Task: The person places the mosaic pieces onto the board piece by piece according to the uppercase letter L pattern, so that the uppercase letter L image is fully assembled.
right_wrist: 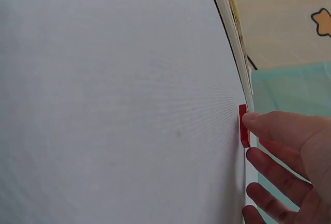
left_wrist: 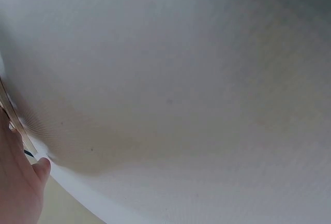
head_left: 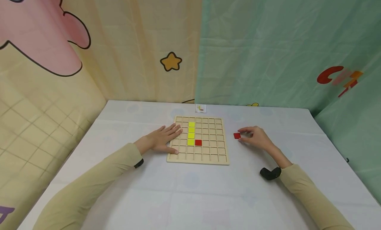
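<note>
A pale wooden grid board (head_left: 197,162) lies on the white table. My left hand (head_left: 163,138) rests with spread fingers on its left edge; in the left wrist view that hand (left_wrist: 19,177) shows only at the lower left. Several yellow square tiles (head_left: 191,133) form a vertical column on the grid. One red tile (head_left: 198,142) sits right of the column's lowest tile. Beyond the board's right edge, my right hand (head_left: 256,137) pinches another red square tile (head_left: 236,135) between thumb and fingertip. From the right wrist, the thumb covers part of this thin tile (right_wrist: 243,131), close over the tabletop.
A small printed card (head_left: 200,108) with a coloured grid pattern lies behind the board. The white-covered table (head_left: 190,197) reaches back to patterned curtains (head_left: 143,41). Black wrist devices (head_left: 270,173) are worn near both sleeves.
</note>
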`<state>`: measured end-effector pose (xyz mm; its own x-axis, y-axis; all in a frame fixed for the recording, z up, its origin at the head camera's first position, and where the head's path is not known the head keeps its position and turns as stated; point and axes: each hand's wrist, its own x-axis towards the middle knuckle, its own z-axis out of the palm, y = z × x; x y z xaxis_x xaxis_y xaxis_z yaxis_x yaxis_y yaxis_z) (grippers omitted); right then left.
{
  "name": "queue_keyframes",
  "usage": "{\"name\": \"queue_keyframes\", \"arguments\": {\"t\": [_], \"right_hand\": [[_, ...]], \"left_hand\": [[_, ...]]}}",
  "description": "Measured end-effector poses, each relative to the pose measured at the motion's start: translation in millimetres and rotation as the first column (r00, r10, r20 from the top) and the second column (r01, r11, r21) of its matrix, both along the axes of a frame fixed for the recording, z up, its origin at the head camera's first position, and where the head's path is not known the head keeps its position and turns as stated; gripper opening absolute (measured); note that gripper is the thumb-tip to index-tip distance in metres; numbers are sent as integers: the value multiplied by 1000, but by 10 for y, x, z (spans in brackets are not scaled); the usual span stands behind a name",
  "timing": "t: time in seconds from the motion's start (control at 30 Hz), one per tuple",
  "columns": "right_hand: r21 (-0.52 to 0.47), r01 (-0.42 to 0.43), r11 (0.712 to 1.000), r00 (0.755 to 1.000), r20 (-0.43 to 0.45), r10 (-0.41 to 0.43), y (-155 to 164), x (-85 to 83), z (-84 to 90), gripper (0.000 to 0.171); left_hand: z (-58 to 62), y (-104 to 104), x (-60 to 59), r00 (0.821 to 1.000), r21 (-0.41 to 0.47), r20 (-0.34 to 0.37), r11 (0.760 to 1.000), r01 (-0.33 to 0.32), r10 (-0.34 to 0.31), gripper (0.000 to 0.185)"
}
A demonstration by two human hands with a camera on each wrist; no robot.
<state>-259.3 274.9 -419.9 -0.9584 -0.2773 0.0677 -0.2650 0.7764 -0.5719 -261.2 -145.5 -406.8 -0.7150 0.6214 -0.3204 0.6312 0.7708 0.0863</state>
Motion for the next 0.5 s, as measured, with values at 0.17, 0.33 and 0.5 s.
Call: {"name": "queue_keyframes", "arguments": {"t": [0.17,0.33,0.5], "right_hand": [[13,-21,1000,1000,-19,22,-13,-22,-3,36],[42,-34,999,999,-30,35,-27,-13,-1,31],[47,-37,998,999,-38,39,-45,11,7,28]], "left_hand": [[3,2,2,1000,-7,6,1000,-10,10,97],[2,2,2,1000,4,5,1000,-3,3,97],[6,1,-1,1000,15,8,1000,3,-3,98]]}}
